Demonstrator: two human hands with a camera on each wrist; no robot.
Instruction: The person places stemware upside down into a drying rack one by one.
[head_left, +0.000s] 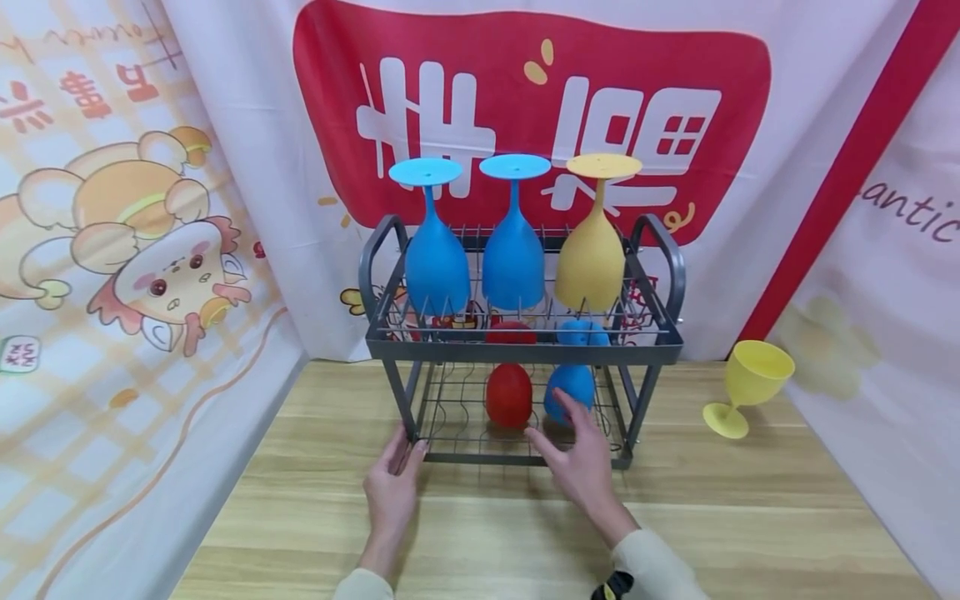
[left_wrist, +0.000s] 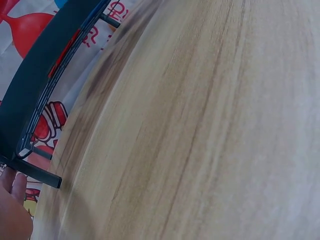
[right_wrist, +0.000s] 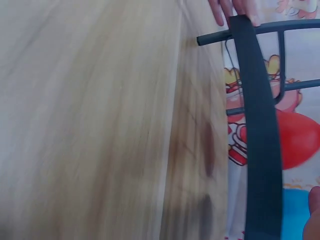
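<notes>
My left hand (head_left: 392,492) grips the lower left front corner of a dark two-tier dish rack (head_left: 525,353), its thumb in front of the post. My right hand (head_left: 587,467) is at the front of the lower tier with thumb and index finger spread apart. Its index finger overlaps a blue goblet (head_left: 572,385) that stands upside down there. Left of that goblet, a red goblet (head_left: 509,397) is upside down on the same tier. Across the upper tier stand two blue goblets, one at the left (head_left: 437,267) and one in the middle (head_left: 513,265), and a yellow goblet (head_left: 591,262), all inverted.
An upright yellow goblet (head_left: 757,371) stands on the wooden table (head_left: 480,542) to the right of the rack. Printed cloth (head_left: 240,100) hangs behind and along both sides. The rack's curved handles (head_left: 369,267) rise at its ends.
</notes>
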